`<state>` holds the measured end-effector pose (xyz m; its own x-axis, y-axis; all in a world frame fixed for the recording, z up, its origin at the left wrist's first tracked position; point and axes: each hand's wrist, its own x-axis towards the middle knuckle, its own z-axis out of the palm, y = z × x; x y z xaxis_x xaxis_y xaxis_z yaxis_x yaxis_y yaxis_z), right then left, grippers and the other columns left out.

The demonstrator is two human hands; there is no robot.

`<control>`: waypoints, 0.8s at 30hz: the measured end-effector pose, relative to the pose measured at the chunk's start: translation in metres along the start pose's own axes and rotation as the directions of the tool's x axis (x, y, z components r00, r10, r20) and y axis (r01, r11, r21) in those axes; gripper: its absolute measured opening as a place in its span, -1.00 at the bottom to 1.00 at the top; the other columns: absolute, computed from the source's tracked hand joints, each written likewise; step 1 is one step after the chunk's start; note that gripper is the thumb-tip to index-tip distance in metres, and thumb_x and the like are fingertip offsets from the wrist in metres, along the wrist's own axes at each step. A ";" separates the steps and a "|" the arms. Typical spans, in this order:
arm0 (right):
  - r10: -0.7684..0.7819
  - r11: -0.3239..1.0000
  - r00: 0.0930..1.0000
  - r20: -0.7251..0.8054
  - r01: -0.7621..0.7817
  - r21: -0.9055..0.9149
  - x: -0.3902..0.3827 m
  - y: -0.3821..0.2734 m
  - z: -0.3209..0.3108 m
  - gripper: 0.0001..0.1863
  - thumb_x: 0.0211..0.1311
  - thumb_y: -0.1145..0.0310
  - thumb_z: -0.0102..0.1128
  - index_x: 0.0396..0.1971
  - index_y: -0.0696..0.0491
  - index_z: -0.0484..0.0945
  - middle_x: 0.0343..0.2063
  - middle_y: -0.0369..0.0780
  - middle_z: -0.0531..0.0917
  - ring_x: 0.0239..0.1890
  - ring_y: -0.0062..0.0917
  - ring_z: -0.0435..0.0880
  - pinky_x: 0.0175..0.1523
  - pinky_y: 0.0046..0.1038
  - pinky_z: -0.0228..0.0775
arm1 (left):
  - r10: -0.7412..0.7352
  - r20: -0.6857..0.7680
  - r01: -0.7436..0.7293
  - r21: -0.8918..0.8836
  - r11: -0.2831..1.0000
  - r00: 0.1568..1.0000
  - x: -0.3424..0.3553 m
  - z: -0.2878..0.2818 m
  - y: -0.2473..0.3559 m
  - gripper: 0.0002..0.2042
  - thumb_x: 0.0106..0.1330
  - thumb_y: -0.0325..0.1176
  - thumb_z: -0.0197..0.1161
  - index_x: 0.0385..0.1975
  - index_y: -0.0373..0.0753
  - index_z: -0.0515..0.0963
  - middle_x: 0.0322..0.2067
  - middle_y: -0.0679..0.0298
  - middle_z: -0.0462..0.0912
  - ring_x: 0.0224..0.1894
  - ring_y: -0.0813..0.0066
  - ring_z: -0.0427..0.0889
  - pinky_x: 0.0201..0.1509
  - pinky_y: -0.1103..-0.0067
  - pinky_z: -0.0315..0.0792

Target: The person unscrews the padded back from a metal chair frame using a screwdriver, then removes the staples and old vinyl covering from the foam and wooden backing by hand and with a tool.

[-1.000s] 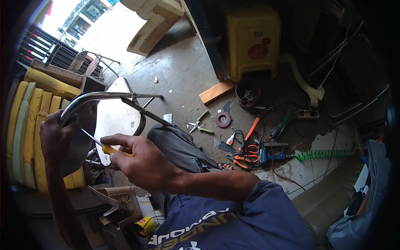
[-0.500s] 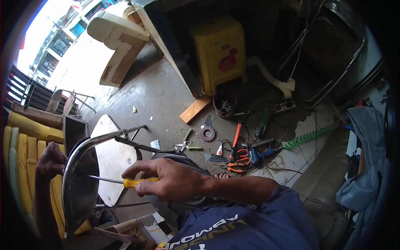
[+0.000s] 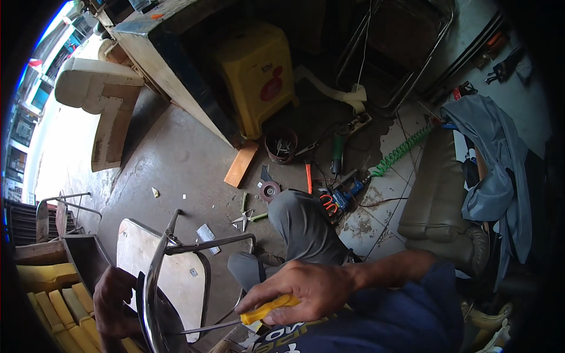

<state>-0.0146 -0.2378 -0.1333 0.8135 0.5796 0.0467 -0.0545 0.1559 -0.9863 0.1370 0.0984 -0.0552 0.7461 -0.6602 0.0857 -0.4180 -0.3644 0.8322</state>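
Right hand point(image 3: 300, 291) clamped on the yellow handle of a screwdriver point(image 3: 271, 309); shaft points left from that hand, its far end at the chrome-tube backrest point(image 3: 152, 294) of a folding chair; tip contact unclear. Left hand point(image 3: 115, 300) just beyond the tube, fingers curled; cannot tell whether it grips the frame. Pale seat board point(image 3: 173, 273) between the hands, forward of both. Yellow foam pads point(image 3: 59, 306) left of the left hand. Ahead of the right hand, past the bent knee point(image 3: 303, 220): green-handled snips point(image 3: 243, 219), abrasive disc point(image 3: 270, 191), wooden block point(image 3: 241, 165). Ahead and right of it: orange-handled scissors point(image 3: 329, 205), blue power tool point(image 3: 352, 191), green coiled hose point(image 3: 403, 153).
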 end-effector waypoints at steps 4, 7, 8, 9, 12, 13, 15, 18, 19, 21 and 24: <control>-0.166 0.984 0.980 -0.105 0.159 -0.078 0.005 0.012 0.009 -0.49 0.30 0.37 0.32 0.23 0.14 0.53 0.00 -0.10 0.71 -0.09 -0.30 0.77 0.11 -0.39 0.56 | 0.256 0.401 -0.257 -0.051 0.965 0.879 0.045 -0.003 -0.011 -0.73 -0.06 -0.37 0.57 -0.36 -0.19 0.64 -0.31 0.16 0.65 -0.14 0.20 0.68 0.33 0.08 0.30; -0.335 0.910 0.929 -0.159 0.275 -0.312 0.006 0.021 0.017 -0.51 0.27 0.40 0.33 0.20 0.16 0.56 -0.08 -0.14 0.66 -0.30 -0.41 0.74 -0.14 -0.40 0.59 | 0.337 0.673 -0.190 -0.285 0.940 0.659 0.056 -0.008 -0.032 -0.70 0.03 -0.35 0.52 -0.21 -0.19 0.71 -0.29 0.18 0.68 -0.16 0.22 0.68 0.40 0.01 0.18; -0.395 0.859 0.904 -0.165 0.300 -0.416 0.007 0.022 0.022 -0.51 0.27 0.39 0.32 0.20 0.15 0.57 -0.10 -0.18 0.64 -0.35 -0.47 0.71 -0.25 -0.43 0.56 | 0.375 0.644 -0.116 -0.408 0.906 0.667 0.057 -0.010 -0.039 -0.68 0.06 -0.34 0.50 -0.15 -0.20 0.73 -0.28 0.19 0.69 -0.17 0.23 0.68 0.40 0.00 0.16; -0.447 0.794 0.878 -0.170 0.301 -0.528 0.004 0.021 0.022 -0.51 0.27 0.39 0.31 0.21 0.14 0.57 -0.12 -0.21 0.62 -0.40 -0.52 0.68 -0.37 -0.46 0.53 | 0.357 0.604 -0.102 -0.414 0.905 0.713 0.052 -0.008 -0.042 -0.69 0.08 -0.21 0.47 -0.20 -0.21 0.76 -0.32 0.21 0.70 -0.23 0.28 0.67 0.28 0.07 0.22; -0.631 0.214 0.776 0.024 0.203 -0.956 -0.001 0.017 0.023 -0.54 0.32 0.38 0.21 0.21 0.13 0.60 -0.13 -0.23 0.62 -0.42 -0.67 0.60 -0.55 -0.60 0.27 | 0.320 0.445 -0.137 -0.396 0.908 0.836 0.037 0.003 -0.041 -0.67 0.21 -0.01 0.48 -0.39 -0.19 0.71 -0.41 0.26 0.66 -0.36 0.32 0.63 0.02 0.22 0.31; -0.688 0.077 0.722 0.079 0.180 -0.981 0.003 0.018 0.022 -0.57 0.35 0.34 0.14 0.17 0.17 0.63 -0.14 -0.22 0.64 -0.49 -0.67 0.54 -0.54 -0.65 0.13 | 0.286 0.436 -0.108 -0.388 0.915 0.854 0.035 0.004 -0.039 -0.68 0.21 -0.03 0.48 -0.44 -0.19 0.70 -0.44 0.26 0.65 -0.40 0.34 0.61 0.00 0.24 0.32; -0.717 -0.052 0.681 0.145 0.155 -0.987 0.006 0.017 0.019 -0.58 0.24 0.25 0.30 0.05 0.14 0.71 -0.18 -0.34 0.66 -0.52 -0.72 0.47 -0.57 -0.68 0.05 | 0.261 0.452 -0.097 -0.354 0.930 0.853 0.036 0.006 -0.031 -0.71 0.19 -0.07 0.50 -0.43 -0.19 0.70 -0.44 0.26 0.65 -0.40 0.34 0.61 -0.01 0.24 0.32; -0.725 -0.054 0.672 0.150 0.161 -0.986 0.008 0.017 0.018 -0.54 0.22 0.23 0.28 0.04 0.20 0.71 -0.23 -0.30 0.67 -0.55 -0.70 0.45 -0.60 -0.64 0.01 | 0.262 0.481 -0.099 -0.339 0.936 0.837 0.043 0.005 -0.024 -0.76 0.16 -0.15 0.52 -0.43 -0.18 0.71 -0.45 0.26 0.65 -0.40 0.34 0.61 -0.04 0.24 0.33; -0.709 0.003 0.692 0.135 0.195 -0.981 0.007 0.016 0.019 -0.55 0.27 0.27 0.23 0.05 0.26 0.68 -0.22 -0.22 0.67 -0.54 -0.66 0.50 -0.61 -0.62 0.04 | 0.250 0.479 -0.089 -0.333 0.939 0.842 0.044 0.005 -0.022 -0.76 0.15 -0.15 0.52 -0.43 -0.18 0.70 -0.45 0.26 0.65 -0.40 0.34 0.61 -0.04 0.24 0.33; -0.677 0.122 0.731 0.085 0.226 -0.966 0.004 0.016 0.022 -0.54 0.26 0.29 0.23 0.07 0.27 0.66 -0.21 -0.19 0.66 -0.52 -0.64 0.55 -0.62 -0.61 0.10 | 0.222 0.466 -0.070 -0.322 0.944 0.856 0.044 0.005 -0.021 -0.77 0.13 -0.17 0.53 -0.46 -0.18 0.70 -0.47 0.26 0.65 -0.41 0.34 0.62 -0.05 0.24 0.34; -0.603 0.395 0.796 -0.060 0.232 -0.889 0.002 0.014 0.027 -0.50 0.18 0.25 0.31 0.11 0.16 0.66 -0.20 -0.27 0.66 -0.48 -0.66 0.57 -0.60 -0.62 0.24 | 0.192 0.436 -0.055 -0.307 0.950 0.879 0.041 0.008 -0.020 -0.79 0.10 -0.21 0.55 -0.52 -0.18 0.68 -0.52 0.28 0.64 -0.46 0.36 0.61 -0.05 0.25 0.35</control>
<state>-0.0293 -0.2130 -0.1427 0.7151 0.3189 0.6221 0.6818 -0.5145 -0.5200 0.1719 0.0735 -0.0722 0.3501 -0.9367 -0.0035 -0.2795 -0.1080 0.9540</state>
